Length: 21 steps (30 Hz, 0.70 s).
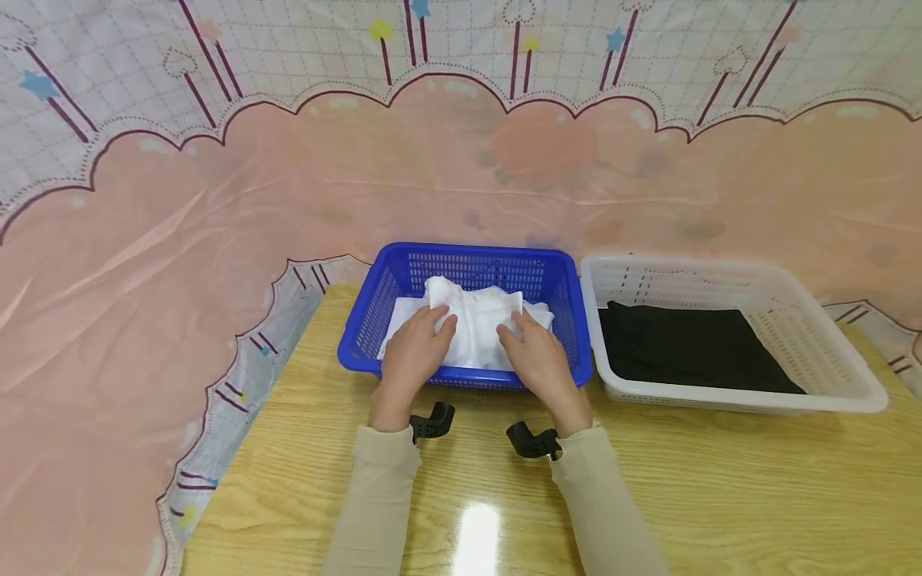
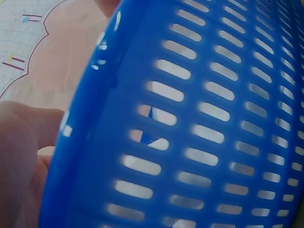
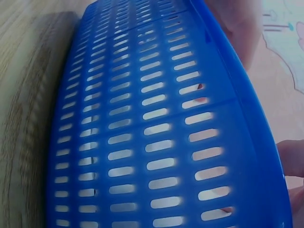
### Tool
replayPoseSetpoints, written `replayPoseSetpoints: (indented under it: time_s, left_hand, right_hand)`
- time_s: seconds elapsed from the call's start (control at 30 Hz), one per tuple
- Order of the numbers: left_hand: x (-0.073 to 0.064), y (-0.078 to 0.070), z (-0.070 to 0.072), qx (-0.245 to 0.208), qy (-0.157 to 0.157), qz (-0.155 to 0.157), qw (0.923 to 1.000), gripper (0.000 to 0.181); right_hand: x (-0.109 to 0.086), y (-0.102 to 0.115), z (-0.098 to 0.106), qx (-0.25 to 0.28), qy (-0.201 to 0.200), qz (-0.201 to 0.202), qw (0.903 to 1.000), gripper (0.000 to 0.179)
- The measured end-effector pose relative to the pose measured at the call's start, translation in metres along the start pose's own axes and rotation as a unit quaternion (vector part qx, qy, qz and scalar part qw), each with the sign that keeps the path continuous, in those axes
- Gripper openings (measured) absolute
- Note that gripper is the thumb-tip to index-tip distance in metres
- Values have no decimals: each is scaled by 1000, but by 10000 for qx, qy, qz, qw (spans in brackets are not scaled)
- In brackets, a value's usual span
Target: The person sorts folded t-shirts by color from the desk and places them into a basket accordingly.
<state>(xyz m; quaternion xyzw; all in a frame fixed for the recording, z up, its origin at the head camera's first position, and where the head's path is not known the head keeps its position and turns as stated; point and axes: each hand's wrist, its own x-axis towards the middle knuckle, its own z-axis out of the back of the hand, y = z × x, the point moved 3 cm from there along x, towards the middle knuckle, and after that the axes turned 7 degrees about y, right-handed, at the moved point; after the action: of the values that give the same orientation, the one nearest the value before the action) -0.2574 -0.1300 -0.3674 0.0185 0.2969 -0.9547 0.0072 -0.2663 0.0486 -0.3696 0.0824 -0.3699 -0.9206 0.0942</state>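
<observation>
In the head view, a white cloth (image 1: 479,324) lies in a blue plastic basket (image 1: 350,352), its upper edge raised and wrinkled. My left hand (image 1: 420,346) reaches over the near rim and pinches the cloth by its left side. At the opposite side, my right hand (image 1: 535,352) pinches it near the upper right corner. More white fabric (image 1: 396,318) spreads beneath. Both wrist views are mostly filled by the basket's slotted wall (image 2: 104,118), with parts of the left hand (image 2: 21,156) and right hand (image 3: 292,159) beyond the rim; the fingertips are hidden there.
Right beside the blue basket stands a white plastic basket (image 1: 853,384) with folded black cloth (image 1: 684,348) inside. Both rest on a wood-grain table (image 1: 288,480). A patterned pink and white curtain (image 1: 324,176) hangs behind and along the left.
</observation>
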Motion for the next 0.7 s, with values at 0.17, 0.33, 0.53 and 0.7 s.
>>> replayPoseSetpoints:
  time_s: [0.17,0.33,0.53,0.7]
  left_hand:
    - [0,2,0,79,-83,33,9999,49]
    - [0,4,2,191,-110,74,9997,51]
    - [-1,8,4,29,-98,52,9999,50]
    - [-2,9,5,128,-220,-18,9997,49]
  right_hand:
    - [0,-3,2,59,-57,-57,10000,56]
    - [1,-6,3,120,-45,-87,9999,60]
    - [0,-5,0,-85,79,-135,9998,60]
    - [0,-5,-2,-108,9,-53,9999,55]
